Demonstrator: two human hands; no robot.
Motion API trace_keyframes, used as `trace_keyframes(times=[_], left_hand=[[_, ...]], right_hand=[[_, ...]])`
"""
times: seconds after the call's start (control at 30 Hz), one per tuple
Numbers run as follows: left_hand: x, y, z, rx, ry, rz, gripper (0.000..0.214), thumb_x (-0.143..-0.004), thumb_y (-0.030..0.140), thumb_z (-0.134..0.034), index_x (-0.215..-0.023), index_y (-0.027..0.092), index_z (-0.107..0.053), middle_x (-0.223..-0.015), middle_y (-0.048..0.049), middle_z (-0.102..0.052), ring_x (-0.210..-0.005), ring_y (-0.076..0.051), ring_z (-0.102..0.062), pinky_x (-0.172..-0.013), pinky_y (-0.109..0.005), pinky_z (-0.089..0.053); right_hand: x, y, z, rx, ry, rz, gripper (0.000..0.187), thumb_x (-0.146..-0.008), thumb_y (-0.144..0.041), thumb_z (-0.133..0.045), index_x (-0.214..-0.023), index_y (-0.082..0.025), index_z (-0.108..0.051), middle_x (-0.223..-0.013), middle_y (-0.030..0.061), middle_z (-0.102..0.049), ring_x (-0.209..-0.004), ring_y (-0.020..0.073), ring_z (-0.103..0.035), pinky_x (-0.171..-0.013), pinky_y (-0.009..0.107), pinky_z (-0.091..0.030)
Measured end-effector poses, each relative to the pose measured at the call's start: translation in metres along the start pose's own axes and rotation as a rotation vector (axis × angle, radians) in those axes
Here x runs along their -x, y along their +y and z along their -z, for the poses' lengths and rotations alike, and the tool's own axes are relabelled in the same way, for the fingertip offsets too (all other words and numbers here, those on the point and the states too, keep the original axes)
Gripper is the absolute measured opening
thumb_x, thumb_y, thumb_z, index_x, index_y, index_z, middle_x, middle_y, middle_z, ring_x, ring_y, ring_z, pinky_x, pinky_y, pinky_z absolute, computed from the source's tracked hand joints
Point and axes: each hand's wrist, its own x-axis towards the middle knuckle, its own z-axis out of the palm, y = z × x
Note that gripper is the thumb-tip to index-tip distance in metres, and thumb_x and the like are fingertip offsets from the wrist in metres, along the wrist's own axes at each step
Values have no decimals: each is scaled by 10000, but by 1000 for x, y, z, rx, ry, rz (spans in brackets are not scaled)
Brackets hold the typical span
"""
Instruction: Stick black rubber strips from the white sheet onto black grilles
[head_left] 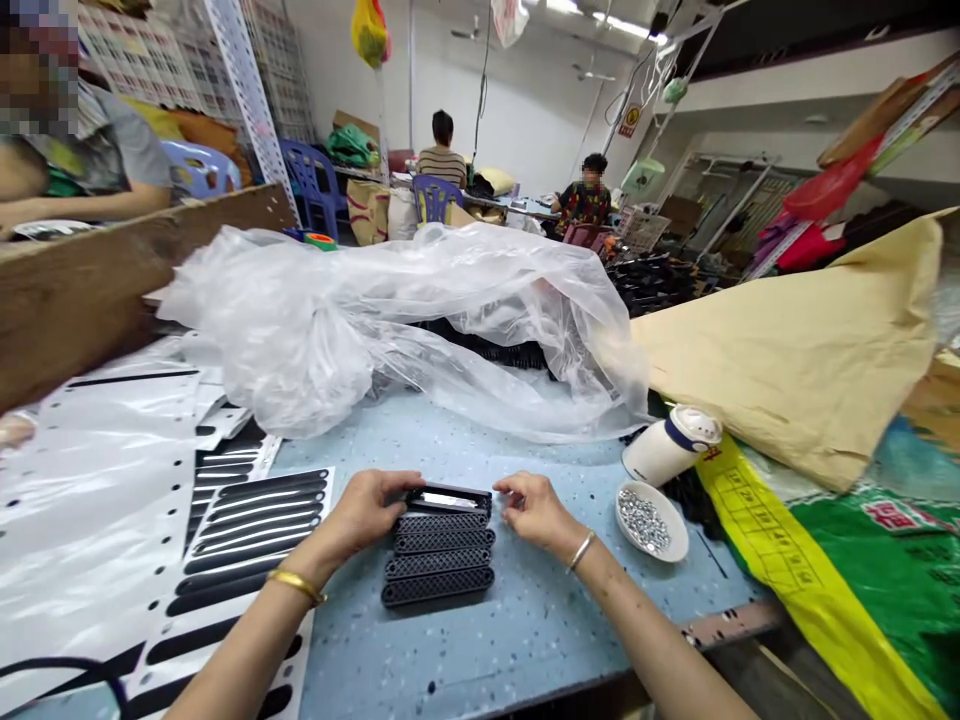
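Note:
Several long black plastic pieces (439,565) with a lattice surface lie in a row, one below another, on the light blue speckled table. At the far end of the row, a black piece (454,502) shows a pale strip along its middle. My left hand (367,510) has thumb and fingers closed around the left end of that piece. By its right end is my right hand (536,508), fingers curled and fingertips together; whether they hold something small is hidden. To the right stands a white bowl (681,545) of small shiny metal parts (645,520).
A white cup (660,450) with a dark blue band leans behind the bowl. Clear plastic sheeting (300,350) heaps across the back. Sheets with black strips (247,530) lie left, beside a wooden board (112,260). Brown paper (795,350) and a yellow-green sack (847,580) lie right. Other people sit beyond.

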Motion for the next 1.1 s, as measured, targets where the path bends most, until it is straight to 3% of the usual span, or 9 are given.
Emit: trace_keyframes(times=[0.17, 0.3, 0.4, 0.57, 0.67, 0.77, 0.9, 1.0, 1.1], left_hand=[[-12, -8, -1, -11, -113, -32, 320, -640, 165, -505, -839, 210, -753, -750, 11, -754, -759, -201, -690, -729, -268, -509], [-19, -13, 0, -30, -109, -15, 344, -775, 254, -461, -957, 173, -742, -809, -36, -762, -754, -207, -682, -708, -269, -504], [-21, -13, 1, -63, -114, -15, 371, -819, 285, -428, -970, 161, -743, -809, -55, -763, -743, -217, -683, -694, -277, -501], [-19, -9, 2, -137, -100, -19, 360, -814, 263, -426, -960, 178, -744, -771, -46, -758, -740, -220, -684, -694, -280, -487], [-14, -8, 1, -190, -75, -24, 357, -790, 225, -433, -940, 171, -753, -825, -79, -768, -774, -246, -694, -725, -308, -479], [-6, -5, 1, -232, -61, -32, 315, -756, 189, -455, -825, 189, -762, -765, -87, -761, -747, -264, -698, -710, -325, -473], [11, -4, -2, -238, -12, -32, 260, -742, 199, -484, -690, 198, -739, -693, -90, -745, -726, -278, -700, -736, -360, -501], [28, -4, -11, -209, 103, -12, 339, -831, 270, -435, -946, 183, -742, -979, -113, -765, -969, -284, -694, -906, -398, -498], [47, -3, -32, -81, 256, 48, 462, -930, 362, -330, -1216, 164, -633, -1233, -103, -687, -1149, -252, -633, -992, -389, -487]], right_hand=[[-11, -2, -5, 5, -88, 17, 359, -602, -29, -667, -906, -192, -765, -757, 18, -694, -607, 143, -602, -630, 247, -467], [-20, -1, 0, -24, -111, 18, 230, -750, -82, -617, -893, -182, -766, -752, 38, -714, -694, 165, -635, -677, 253, -471], [-25, 0, 4, -48, -129, 21, 256, -815, -79, -535, -847, -185, -766, -716, 33, -718, -686, 162, -640, -666, 248, -468], [-27, -3, 2, -94, -129, 12, 292, -807, -60, -491, -827, -184, -755, -678, 10, -707, -630, 147, -622, -619, 229, -451], [-25, -8, -3, -110, -134, 19, 272, -790, -75, -506, -673, -189, -723, -582, -14, -653, -561, 131, -568, -564, 214, -391], [-20, -13, -8, -124, -131, 30, 285, -753, -83, -531, -512, -187, -641, -501, -27, -585, -518, 119, -507, -553, 219, -337], [-14, -16, -11, -175, -68, 15, 259, -726, -121, -562, -478, -185, -599, -508, -20, -572, -552, 124, -497, -597, 236, -338], [-11, -19, -17, -243, 45, -28, 287, -809, -241, -547, -538, -181, -623, -573, 3, -597, -617, 144, -519, -637, 249, -367], [-2, -26, -27, -346, 157, -86, 385, -918, -364, -433, -712, -163, -688, -697, 42, -665, -691, 166, -578, -661, 257, -416]])
